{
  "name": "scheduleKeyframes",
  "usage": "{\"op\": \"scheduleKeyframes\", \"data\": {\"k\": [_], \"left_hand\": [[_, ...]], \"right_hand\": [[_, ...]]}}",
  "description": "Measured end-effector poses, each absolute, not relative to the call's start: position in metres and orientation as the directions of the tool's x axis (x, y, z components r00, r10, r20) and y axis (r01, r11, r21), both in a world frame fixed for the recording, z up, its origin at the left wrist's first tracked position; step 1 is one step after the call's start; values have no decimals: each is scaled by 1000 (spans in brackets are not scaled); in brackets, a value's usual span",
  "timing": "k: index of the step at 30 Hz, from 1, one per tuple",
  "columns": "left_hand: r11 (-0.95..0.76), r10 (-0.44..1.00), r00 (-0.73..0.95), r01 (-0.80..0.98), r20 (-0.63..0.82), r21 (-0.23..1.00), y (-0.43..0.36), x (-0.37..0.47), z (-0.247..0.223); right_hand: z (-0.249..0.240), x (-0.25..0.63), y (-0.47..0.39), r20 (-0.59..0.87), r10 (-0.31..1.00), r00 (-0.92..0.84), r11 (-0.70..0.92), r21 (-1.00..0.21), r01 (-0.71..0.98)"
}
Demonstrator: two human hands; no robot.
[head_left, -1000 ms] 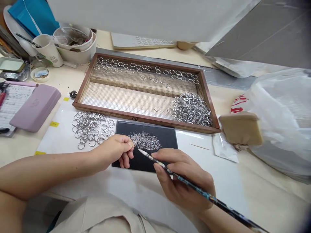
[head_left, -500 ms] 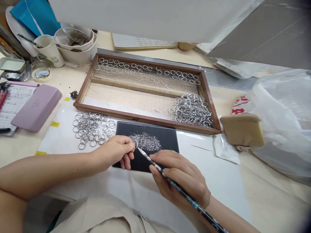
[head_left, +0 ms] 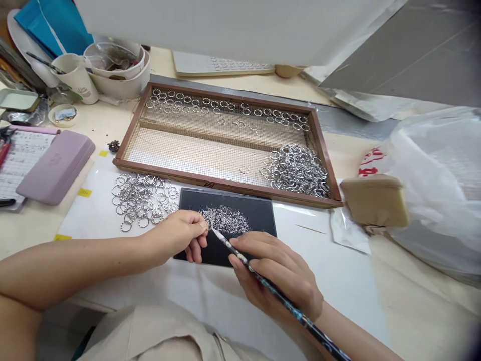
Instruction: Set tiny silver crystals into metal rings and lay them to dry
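Observation:
Pinched between the thumb and finger of my left hand point(head_left: 190, 233) is a small metal ring point(head_left: 209, 222). My right hand point(head_left: 280, 273) grips a long, dark patterned pen-like tool point(head_left: 276, 291), and its pale pointed tip meets or nearly meets the ring. Both hands are over a black tray point(head_left: 259, 215) bearing a spread of tiny silvery beads or stones point(head_left: 227, 219). Left of the tray lies a loose heap of metal rings point(head_left: 141, 198) on a white sheet point(head_left: 90, 215). Whether the tip carries a bead is too small to tell.
Behind the black tray stands a wooden-framed mesh tray point(head_left: 225, 184), with rows of rings and a ring pile point(head_left: 296, 170) at its right. A purple case point(head_left: 56, 165) and cups point(head_left: 77, 77) are at left. A tan block point(head_left: 374, 200) and plastic bag point(head_left: 436, 200) are at right.
My right hand and the tool have shifted very slightly to the left. The left hand keeps its pinch on the ring, almost unmoved.

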State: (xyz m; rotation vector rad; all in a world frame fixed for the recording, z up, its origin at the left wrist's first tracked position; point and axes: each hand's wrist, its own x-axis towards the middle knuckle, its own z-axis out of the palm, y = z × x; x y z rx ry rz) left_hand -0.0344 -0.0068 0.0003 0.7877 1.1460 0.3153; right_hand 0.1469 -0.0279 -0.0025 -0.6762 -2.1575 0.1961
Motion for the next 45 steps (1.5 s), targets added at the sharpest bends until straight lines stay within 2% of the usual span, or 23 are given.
{"op": "scheduleKeyframes", "data": {"k": [9,23,26,29,31,35,45], "left_hand": [[700,595,412,156,-690,697,-7,-35,1],[693,605,421,138,-675,707,-8,-36,-3],[710,598,411,126,-688,693,-7,-35,-1],[721,610,402,77,-683,689,-6,-36,0],[711,634,399,36,-662,702,-5,-37,0],[672,696,360,-21,-621,740,-5,-39,0],[690,684,346,-19,-643,724,-7,-38,-1]], "right_hand": [[0,146,-27,661,544,-516,834,-362,417],[-5,148,-29,704,504,-499,858,-345,381],[-4,148,-30,677,585,-447,809,-447,383],[-8,147,-29,608,739,-292,672,-626,397],[-13,145,-28,555,804,-213,588,-689,423],[-24,143,-25,473,854,-216,515,-707,485],[-28,140,-23,456,857,-241,513,-707,487]]}}
